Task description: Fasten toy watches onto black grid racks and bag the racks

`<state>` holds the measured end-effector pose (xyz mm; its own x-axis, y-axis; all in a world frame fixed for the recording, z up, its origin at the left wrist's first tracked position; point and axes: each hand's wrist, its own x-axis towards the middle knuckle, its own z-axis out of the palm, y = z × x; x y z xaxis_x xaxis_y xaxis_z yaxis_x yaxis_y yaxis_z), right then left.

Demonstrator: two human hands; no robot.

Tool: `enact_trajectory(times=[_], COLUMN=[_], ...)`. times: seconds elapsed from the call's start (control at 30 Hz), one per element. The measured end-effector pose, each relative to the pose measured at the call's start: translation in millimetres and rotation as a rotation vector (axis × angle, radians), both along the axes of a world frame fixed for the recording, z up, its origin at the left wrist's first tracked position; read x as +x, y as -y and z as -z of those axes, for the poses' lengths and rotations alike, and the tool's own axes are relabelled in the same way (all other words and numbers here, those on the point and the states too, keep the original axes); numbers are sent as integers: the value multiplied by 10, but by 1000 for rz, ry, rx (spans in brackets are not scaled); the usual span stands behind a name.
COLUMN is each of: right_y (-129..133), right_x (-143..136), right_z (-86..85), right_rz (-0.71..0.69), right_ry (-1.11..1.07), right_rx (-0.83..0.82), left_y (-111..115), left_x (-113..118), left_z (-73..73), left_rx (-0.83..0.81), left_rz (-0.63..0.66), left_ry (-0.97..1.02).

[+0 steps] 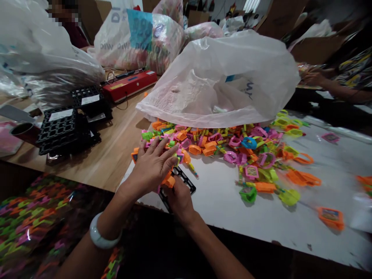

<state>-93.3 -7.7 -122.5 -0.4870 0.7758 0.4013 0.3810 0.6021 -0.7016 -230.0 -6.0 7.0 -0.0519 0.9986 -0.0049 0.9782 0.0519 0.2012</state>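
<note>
Your left hand (pixel 152 164) lies flat with fingers spread over the orange toy (pixel 169 180) on the black tray (pixel 186 182), near the white worktop's (pixel 232 209) front edge; your right hand (pixel 178 199) grips that tray from below. Toy and tray look like light, stiff plastic, likely slick, so take the tray by its edges, the toy by its sides

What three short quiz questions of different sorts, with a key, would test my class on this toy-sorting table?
1. True or false: the left hand lies flat on the heap of small bright plastic toys.
2. What does the right hand touch: A a black plastic grid tray, B a red box?
3. What covers the back of the heap?

Key: 1 true; 2 A; 3 a translucent white plastic bag.
</note>
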Motion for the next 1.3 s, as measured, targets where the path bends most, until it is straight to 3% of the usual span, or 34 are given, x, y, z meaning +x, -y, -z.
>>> enact_trajectory(times=[0.13,0.23,0.5,0.57,0.7,0.8,0.97,1.3], right_y=[8,-53,-305,-258,-145,-138,-159,-144], right_x=[16,62,135,110,77,82,76,47], right_z=[2,-21,-116,-112,-73,-52,-45,-94], right_rz=[-21,-54,-327,-301,-104,-135,-109,-100], right_ry=[24,90,136,91,-3,-21,140,149], right_rx=[46,-19,-155,-167,-191,-131,-42,-149], left_y=[9,14,13,14,18,14,10,65], left_x=[-5,-8,-7,-4,-14,-24,-21,-34], left_z=[-7,-1,1,-2,3,13,13,-1], left_rx=[-6,-7,2,8,1,1,4,-8], left_rz=[7,7,18,15,18,22,5,31], left_ry=[14,30,32,32,45,51,34,41])
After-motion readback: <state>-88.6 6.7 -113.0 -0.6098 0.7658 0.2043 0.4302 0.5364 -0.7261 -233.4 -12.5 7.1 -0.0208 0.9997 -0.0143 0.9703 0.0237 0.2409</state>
